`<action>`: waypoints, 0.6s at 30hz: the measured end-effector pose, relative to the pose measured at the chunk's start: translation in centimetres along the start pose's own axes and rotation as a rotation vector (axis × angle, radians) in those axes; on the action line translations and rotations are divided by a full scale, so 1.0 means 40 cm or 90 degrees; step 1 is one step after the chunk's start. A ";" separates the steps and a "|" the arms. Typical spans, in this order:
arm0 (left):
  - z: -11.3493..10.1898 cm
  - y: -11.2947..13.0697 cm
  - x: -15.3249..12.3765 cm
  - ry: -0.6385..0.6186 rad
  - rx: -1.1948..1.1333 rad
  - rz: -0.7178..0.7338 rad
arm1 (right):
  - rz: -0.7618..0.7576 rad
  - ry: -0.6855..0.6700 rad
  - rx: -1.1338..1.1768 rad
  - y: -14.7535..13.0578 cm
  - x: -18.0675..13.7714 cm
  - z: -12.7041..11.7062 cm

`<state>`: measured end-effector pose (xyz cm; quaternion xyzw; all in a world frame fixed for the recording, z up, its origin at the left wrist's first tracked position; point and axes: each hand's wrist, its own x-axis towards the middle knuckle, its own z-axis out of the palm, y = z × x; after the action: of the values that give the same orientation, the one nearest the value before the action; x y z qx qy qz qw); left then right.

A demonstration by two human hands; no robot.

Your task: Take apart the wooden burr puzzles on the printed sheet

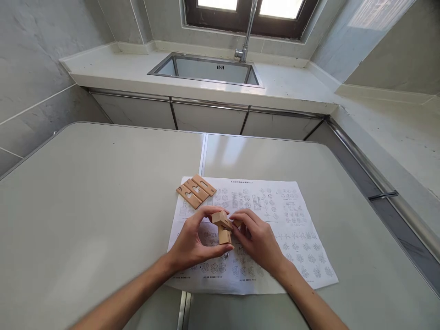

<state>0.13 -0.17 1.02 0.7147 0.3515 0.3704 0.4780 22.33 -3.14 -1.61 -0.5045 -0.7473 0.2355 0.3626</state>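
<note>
Both my hands hold a small cluster of interlocked wooden puzzle pieces (223,226) just above a printed instruction sheet (292,215). My left hand (192,243) grips the cluster from the left with thumb and fingers. My right hand (256,238) pinches it from the right with its fingertips. Three flat notched wooden pieces (195,191) lie side by side on the sheet's far left corner, apart from my hands.
The sheet rests on a pale grey folding table (85,206) with a seam down its middle. Beyond it runs a white counter (113,68) with a steel sink (206,68) and tap (245,41) under a window. A counter edge runs along the right.
</note>
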 end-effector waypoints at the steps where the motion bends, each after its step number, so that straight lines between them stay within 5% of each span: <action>1: 0.000 0.000 0.000 -0.002 0.002 -0.002 | -0.007 0.001 -0.016 0.001 -0.001 0.000; 7: 0.000 0.005 0.005 -0.007 0.007 -0.004 | -0.043 0.024 -0.097 0.006 -0.003 0.005; 18: -0.001 0.006 0.002 -0.003 0.028 0.012 | -0.047 0.078 0.048 -0.017 0.001 -0.015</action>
<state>0.16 -0.16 1.25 0.7292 0.3515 0.3653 0.4597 22.39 -3.36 -0.74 -0.4761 -0.7323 0.2188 0.4350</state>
